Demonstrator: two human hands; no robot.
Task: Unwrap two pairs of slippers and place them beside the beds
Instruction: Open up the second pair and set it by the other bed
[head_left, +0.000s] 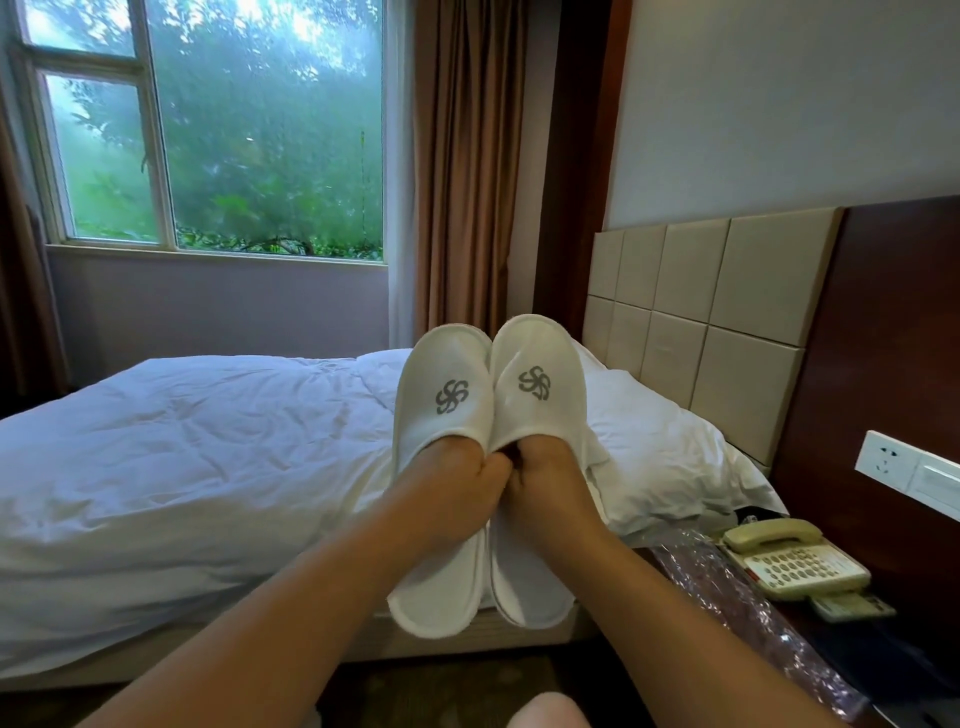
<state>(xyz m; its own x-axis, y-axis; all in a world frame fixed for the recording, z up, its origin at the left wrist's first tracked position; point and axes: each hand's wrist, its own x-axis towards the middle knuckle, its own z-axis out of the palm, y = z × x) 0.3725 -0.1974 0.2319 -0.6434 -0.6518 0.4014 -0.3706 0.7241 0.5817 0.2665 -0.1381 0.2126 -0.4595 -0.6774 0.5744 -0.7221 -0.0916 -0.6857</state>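
I hold a pair of white slippers upright and side by side in front of the bed (182, 467). My left hand (457, 478) has its fingers pushed inside the left slipper (441, 395), thumb outside at the opening. In the same way my right hand (545, 478) sits inside the right slipper (540, 384). Each slipper bears a grey swirl logo on its toe. Their soles hang down below my wrists. A crumpled clear plastic wrapper (727, 597) lies on the nightstand at the right.
A cream telephone (789, 561) stands on the dark nightstand beside a white pillow (665, 447). Behind the pillow is a beige padded headboard (701, 322). A wall socket panel (904, 462) is at the far right. A window and brown curtains fill the back wall.
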